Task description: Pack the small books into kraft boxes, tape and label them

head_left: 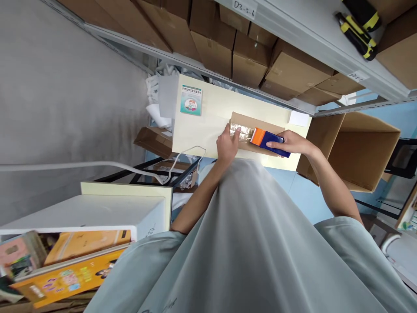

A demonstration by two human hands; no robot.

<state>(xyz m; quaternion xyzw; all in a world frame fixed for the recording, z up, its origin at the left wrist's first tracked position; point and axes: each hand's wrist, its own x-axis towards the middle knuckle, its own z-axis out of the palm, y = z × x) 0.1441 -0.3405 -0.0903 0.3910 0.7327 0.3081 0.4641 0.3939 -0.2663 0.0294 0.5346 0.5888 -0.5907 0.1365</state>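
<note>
A flat cardboard box lies on the pale yellow tabletop in front of me. My right hand is wrapped around a blue and orange tape dispenser. Its toothed orange end rests on or just above the box. Shiny clear tape stretches over the box from the left end to the dispenser. My left hand grips the left end of the box, with a finger on or beside the tape. What its other fingers touch underneath is hidden.
A small green booklet and a white paper lie on the table. An open carton stands to the right. Ahead, a shelf holds several boxes and yellow-black cutters. A white cable runs in from the left.
</note>
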